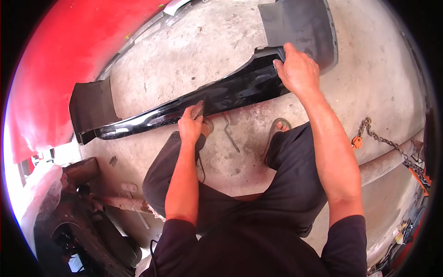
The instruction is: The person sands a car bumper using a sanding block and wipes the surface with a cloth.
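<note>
A long, glossy black car bumper [230, 94] stretches across the floor in front of my knees, its curved ends turned away from me. My right hand [300, 71] grips its upper right end, thumb and fingers over the edge. Close to the bumper's near edge, left of its middle, my left hand [188, 124] is closed on a small dark flat piece [198, 110] that looks like folded sandpaper. That piece overlaps the bumper's surface in view; whether it presses on it I cannot tell.
A grey bumper part [302, 30] lies beyond my right hand. Red car bodywork [83, 55] fills the upper left. A chain [380, 137] with an orange hook [356, 142] rests by a metal pipe [383, 164] at right. Black parts [87, 221] crowd the lower left.
</note>
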{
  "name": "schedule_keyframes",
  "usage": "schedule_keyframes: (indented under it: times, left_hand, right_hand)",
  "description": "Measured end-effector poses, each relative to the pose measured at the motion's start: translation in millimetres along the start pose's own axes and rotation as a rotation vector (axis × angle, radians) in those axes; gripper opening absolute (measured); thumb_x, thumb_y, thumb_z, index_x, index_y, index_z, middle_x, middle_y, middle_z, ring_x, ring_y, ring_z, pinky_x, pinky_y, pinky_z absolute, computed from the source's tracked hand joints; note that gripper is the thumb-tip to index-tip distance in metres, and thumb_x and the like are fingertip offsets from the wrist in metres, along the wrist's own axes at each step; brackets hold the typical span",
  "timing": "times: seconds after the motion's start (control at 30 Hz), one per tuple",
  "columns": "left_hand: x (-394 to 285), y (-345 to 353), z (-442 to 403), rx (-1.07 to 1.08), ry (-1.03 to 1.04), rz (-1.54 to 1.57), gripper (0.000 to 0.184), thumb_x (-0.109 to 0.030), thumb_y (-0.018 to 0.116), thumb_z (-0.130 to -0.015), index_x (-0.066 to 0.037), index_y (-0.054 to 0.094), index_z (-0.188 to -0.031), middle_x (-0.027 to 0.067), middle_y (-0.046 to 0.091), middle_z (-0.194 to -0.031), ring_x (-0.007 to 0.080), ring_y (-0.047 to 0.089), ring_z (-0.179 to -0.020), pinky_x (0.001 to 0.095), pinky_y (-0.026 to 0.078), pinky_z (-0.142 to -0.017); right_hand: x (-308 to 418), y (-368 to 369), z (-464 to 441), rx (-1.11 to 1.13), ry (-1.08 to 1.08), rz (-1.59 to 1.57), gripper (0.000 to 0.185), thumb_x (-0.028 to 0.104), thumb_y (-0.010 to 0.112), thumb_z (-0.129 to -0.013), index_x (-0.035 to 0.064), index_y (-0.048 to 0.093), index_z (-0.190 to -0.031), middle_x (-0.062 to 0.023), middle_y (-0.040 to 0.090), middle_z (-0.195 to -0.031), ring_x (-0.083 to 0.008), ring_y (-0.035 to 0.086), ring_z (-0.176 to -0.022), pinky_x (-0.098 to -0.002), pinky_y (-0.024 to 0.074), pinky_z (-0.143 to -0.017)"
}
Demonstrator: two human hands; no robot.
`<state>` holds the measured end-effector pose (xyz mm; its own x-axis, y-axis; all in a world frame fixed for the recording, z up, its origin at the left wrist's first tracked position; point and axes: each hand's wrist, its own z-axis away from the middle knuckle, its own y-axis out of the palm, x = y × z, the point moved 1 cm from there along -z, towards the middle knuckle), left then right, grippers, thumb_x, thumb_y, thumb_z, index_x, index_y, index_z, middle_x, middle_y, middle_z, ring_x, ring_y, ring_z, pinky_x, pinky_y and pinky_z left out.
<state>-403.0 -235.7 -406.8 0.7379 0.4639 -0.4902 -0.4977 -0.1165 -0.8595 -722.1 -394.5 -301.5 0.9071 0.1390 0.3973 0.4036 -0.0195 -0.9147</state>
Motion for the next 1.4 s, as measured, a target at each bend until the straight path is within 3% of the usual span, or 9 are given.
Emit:
schedule_keyframes:
  times: [0.33, 0.53, 0.83, 1.07, 1.17, 1.23, 1.27, 1.33, 1.4]
  left_hand:
    - [-8, 0, -17, 0.112, 0.010, -0.148, 0.051, -0.022, 0.074, -0.077, -0.003, 0.059, -0.122, 0.0254, 0.068, -0.108, 0.0412, 0.065, -0.103, 0.0448, 0.051, -0.092]
    - [-30, 24, -13, 0.118, -0.147, -0.291, 0.041, -0.023, 0.067, -0.083, 0.004, 0.051, -0.111, 0.0312, 0.067, -0.097, 0.0463, 0.065, -0.096, 0.0497, 0.052, -0.088]
    - [-37, 40, -12, 0.131, -0.159, -0.370, 0.035, -0.020, 0.062, -0.085, 0.002, 0.049, -0.109, 0.0279, 0.068, -0.096, 0.0431, 0.067, -0.095, 0.0497, 0.053, -0.085]
    - [-19, 43, -15, 0.043, -0.175, -0.280, 0.036, -0.023, 0.065, -0.084, 0.004, 0.054, -0.105, 0.0304, 0.067, -0.094, 0.0461, 0.066, -0.094, 0.0505, 0.052, -0.087]
    - [4, 22, -20, -0.061, -0.078, -0.174, 0.036, -0.020, 0.066, -0.083, 0.007, 0.059, -0.105, 0.0258, 0.069, -0.087, 0.0382, 0.071, -0.079, 0.0456, 0.058, -0.071]
    - [-6, 5, -10, 0.047, -0.432, 0.326, 0.037, -0.015, 0.069, -0.082, 0.009, 0.061, -0.108, 0.0191, 0.069, -0.080, 0.0251, 0.069, -0.059, 0.0355, 0.056, -0.049]
    - [-4, 5, -6, 0.003, -0.450, 0.417, 0.042, -0.014, 0.070, -0.079, 0.010, 0.060, -0.112, 0.0163, 0.069, -0.076, 0.0180, 0.064, -0.049, 0.0306, 0.051, -0.040]
    - [-12, 3, -3, -0.007, -0.428, 0.414, 0.041, -0.014, 0.070, -0.079, 0.010, 0.060, -0.111, 0.0165, 0.069, -0.077, 0.0186, 0.065, -0.050, 0.0313, 0.052, -0.041]
    - [-24, 1, 4, -0.024, -0.396, 0.412, 0.038, -0.016, 0.070, -0.081, 0.008, 0.061, -0.109, 0.0160, 0.069, -0.076, 0.0177, 0.065, -0.050, 0.0314, 0.051, -0.041]
  right_hand:
    - [1, -2, -2, 0.124, 0.053, 0.009, 0.032, 0.027, 0.069, -0.087, 0.0030, 0.057, -0.104, -0.0192, 0.069, -0.090, -0.0395, 0.066, -0.091, -0.0502, 0.0504, -0.078]
    - [0, -6, 4, 0.178, -0.017, 0.003, 0.027, 0.019, 0.067, -0.086, -0.0001, 0.058, -0.103, -0.0221, 0.068, -0.088, -0.0414, 0.065, -0.088, -0.0504, 0.0499, -0.079]
    - [-5, -7, 14, 0.226, -0.105, -0.092, 0.025, 0.017, 0.068, -0.084, -0.0002, 0.053, -0.095, -0.0230, 0.065, -0.079, -0.0448, 0.062, -0.083, -0.0530, 0.0468, -0.075]
    - [-14, 0, 15, 0.191, -0.072, -0.062, 0.032, 0.023, 0.067, -0.086, -0.0001, 0.055, -0.105, -0.0237, 0.067, -0.088, -0.0443, 0.063, -0.089, -0.0524, 0.0479, -0.080]
    - [-10, -6, 9, 0.141, -0.064, -0.048, 0.033, 0.024, 0.067, -0.087, 0.0001, 0.055, -0.107, -0.0239, 0.067, -0.089, -0.0442, 0.063, -0.090, -0.0521, 0.0484, -0.080]
    - [-7, -13, 6, 0.116, -0.055, -0.021, 0.030, 0.023, 0.066, -0.087, 0.0005, 0.055, -0.104, -0.0237, 0.068, -0.089, -0.0440, 0.064, -0.090, -0.0518, 0.0490, -0.080]
    - [-3, -14, 4, 0.127, -0.001, -0.022, 0.032, 0.024, 0.067, -0.086, 0.0020, 0.057, -0.107, -0.0225, 0.067, -0.094, -0.0417, 0.064, -0.094, -0.0507, 0.0486, -0.082]
    - [1, -8, 5, 0.152, 0.043, -0.027, 0.034, 0.026, 0.068, -0.086, 0.0036, 0.058, -0.110, -0.0214, 0.067, -0.098, -0.0394, 0.063, -0.098, -0.0495, 0.0483, -0.084]
    - [10, -9, 5, -0.402, -0.175, -0.056, 0.041, 0.029, 0.069, -0.084, 0.0067, 0.059, -0.117, -0.0175, 0.064, -0.112, -0.0339, 0.059, -0.109, -0.0466, 0.0453, -0.092]
